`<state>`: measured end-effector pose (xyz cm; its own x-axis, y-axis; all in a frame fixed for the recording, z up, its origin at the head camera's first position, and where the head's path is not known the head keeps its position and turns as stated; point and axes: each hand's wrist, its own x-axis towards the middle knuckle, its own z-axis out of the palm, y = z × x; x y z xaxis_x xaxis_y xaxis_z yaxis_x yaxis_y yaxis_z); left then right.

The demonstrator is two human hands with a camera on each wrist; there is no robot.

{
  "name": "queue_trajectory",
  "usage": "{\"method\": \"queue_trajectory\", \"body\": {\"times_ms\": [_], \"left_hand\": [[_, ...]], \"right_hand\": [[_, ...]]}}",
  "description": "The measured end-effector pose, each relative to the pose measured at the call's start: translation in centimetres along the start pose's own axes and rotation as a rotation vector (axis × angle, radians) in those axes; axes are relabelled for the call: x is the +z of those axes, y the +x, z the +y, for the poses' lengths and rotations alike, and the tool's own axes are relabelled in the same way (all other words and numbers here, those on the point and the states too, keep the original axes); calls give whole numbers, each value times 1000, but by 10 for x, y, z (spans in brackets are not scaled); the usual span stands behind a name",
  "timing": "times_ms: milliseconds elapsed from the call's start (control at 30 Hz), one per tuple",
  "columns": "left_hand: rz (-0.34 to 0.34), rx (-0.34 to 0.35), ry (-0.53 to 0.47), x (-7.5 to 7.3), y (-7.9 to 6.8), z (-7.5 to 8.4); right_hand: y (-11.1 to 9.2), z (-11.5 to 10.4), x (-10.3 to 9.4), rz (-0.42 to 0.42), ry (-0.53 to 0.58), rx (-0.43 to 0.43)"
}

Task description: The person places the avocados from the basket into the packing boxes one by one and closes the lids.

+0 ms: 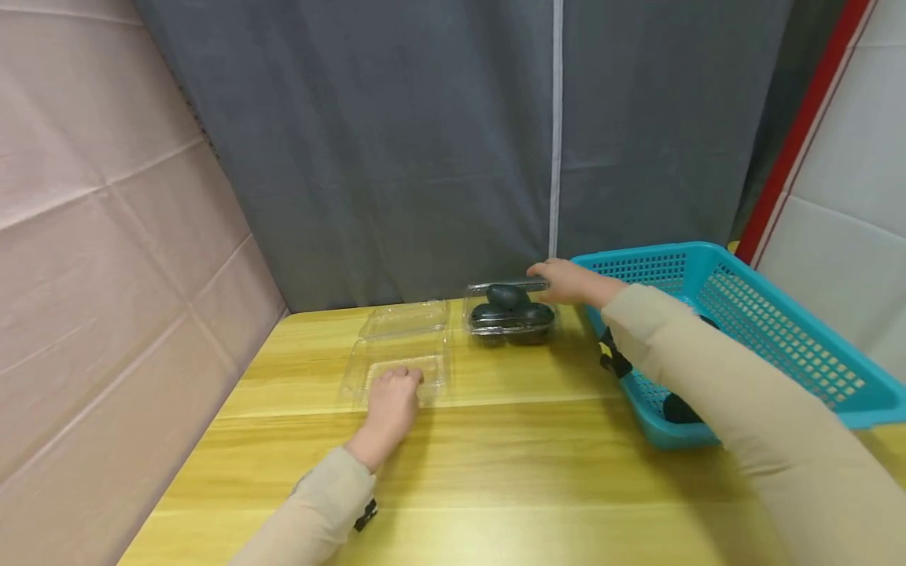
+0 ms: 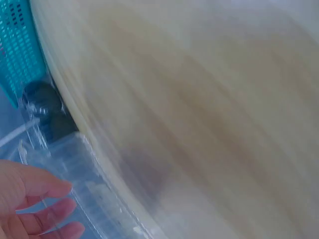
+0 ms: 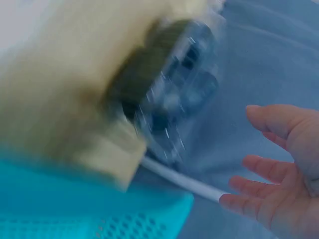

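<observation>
My left hand, its fingers relaxed, is over the front of an unfolded clear plastic clamshell box that has nothing in it. In the left wrist view the fingertips overlap the box's clear wall. Right of it stands a second clear plastic box with dark green avocados inside, one lying on top of two others. Beside that box's back right corner is my right hand. The right wrist view shows its thumb and fingers spread, apart from the box and holding nothing.
A turquoise plastic basket stands at the right of the wooden table, under my right forearm, with dark items inside. A grey curtain hangs along the back edge. A pinkish cloth wall borders the left side.
</observation>
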<state>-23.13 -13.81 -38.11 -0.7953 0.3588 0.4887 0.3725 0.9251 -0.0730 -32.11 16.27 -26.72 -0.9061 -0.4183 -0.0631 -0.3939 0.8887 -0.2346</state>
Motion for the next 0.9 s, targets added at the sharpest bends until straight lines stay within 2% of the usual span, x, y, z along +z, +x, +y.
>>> {"method": "queue_trajectory", "body": {"times_ms": [167, 367, 467, 600, 767, 900], "left_hand": [[25, -22, 2, -5, -5, -12], [41, -14, 1, -8, -7, -20], [47, -1, 8, -6, -8, -23], [38, 22, -15, -3, -9, -27], [42, 42, -33, -3, -10, -29], [74, 52, -24, -5, -8, -29]], "right_hand": [[-25, 26, -26, 26, -2, 55], [-57, 82, -38, 61, -36, 104], [-71, 108, -34, 79, -67, 124], [-85, 132, -25, 84, -81, 157], [-98, 149, -15, 41, -40, 198], [-106, 156, -5, 22, 20, 218]]}}
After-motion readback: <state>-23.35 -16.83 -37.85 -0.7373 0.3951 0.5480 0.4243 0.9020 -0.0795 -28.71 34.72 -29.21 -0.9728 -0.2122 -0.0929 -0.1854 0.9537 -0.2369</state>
